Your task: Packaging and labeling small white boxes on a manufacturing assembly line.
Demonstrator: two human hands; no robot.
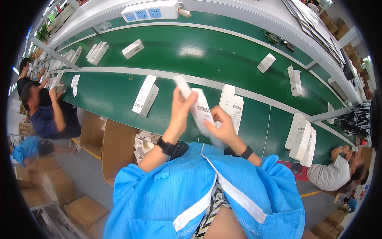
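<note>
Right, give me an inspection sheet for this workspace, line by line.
Surface: green conveyor belt in two lanes, split by a pale rail.
Job's things: long white box held over the near lane by the left hand and right hand.
Clutter: white boxes scattered on both lanes; a stack at right.
Grips: both hands closed on the box.
Cables: power strip on the far ledge; its cord not visible.
Surroundings: seated co-workers at both sides, cardboard cartons on the floor.
</note>
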